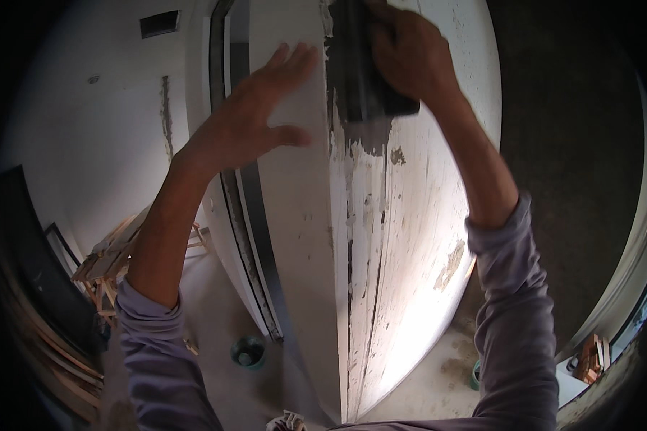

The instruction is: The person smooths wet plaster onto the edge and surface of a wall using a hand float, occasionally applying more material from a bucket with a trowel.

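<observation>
My right hand (417,54) is closed around the handle of a dark, flat plastering trowel (381,104). Its blade lies against the upper part of a white wall (417,187), right beside the vertical corner. Under and below the blade shows a dark grey patch (370,136) with ragged white edges. My left hand (255,115), slightly blurred, is raised at the wall's left face (287,237) with its fingers apart and nothing in it. Whether its fingertips touch the wall, I cannot tell. Streaks and chipped spots run down the right face.
A dark-edged door frame (230,187) stands left of the corner. On the floor are a green bucket (247,353) and, partly behind my right sleeve, another green container (476,373). A wooden trestle (108,258) stands at far left; reddish blocks (592,361) lie at far right.
</observation>
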`<move>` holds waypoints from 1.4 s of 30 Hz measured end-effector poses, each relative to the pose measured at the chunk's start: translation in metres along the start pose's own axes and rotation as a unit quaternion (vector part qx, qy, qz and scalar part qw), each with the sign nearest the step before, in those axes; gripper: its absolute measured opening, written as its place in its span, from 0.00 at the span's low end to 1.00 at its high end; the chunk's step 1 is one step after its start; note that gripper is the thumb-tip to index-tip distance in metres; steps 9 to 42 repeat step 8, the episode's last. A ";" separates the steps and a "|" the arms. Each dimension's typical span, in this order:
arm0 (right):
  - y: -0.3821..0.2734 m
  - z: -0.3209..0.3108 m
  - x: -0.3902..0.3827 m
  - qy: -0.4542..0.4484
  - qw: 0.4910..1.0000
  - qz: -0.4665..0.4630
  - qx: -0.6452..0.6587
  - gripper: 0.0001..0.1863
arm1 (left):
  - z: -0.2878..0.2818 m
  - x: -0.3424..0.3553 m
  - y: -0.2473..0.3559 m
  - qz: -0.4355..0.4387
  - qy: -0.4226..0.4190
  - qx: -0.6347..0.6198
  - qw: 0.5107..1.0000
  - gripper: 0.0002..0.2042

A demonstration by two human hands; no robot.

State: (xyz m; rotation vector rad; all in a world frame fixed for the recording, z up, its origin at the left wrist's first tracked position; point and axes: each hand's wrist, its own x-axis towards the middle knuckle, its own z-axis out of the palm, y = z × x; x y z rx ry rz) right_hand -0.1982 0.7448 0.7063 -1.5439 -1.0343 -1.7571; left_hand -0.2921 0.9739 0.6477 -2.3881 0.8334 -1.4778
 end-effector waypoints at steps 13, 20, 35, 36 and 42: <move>0.026 -0.005 0.164 0.002 0.993 0.060 -0.103 0.22 | 0.003 0.013 0.006 -0.061 -0.023 -0.030 0.997 0.39; 0.026 -0.005 0.164 0.002 0.993 0.060 -0.103 0.22 | 0.003 0.013 0.006 -0.061 -0.023 -0.030 0.997 0.39; 0.026 -0.005 0.164 0.002 0.993 0.060 -0.103 0.22 | 0.003 0.013 0.006 -0.061 -0.023 -0.030 0.997 0.39; 0.026 -0.005 0.164 0.002 0.993 0.060 -0.103 0.22 | 0.003 0.013 0.006 -0.061 -0.023 -0.030 0.997 0.39; 0.026 -0.005 0.164 0.002 0.993 0.060 -0.103 0.22 | 0.003 0.013 0.006 -0.061 -0.023 -0.030 0.997 0.39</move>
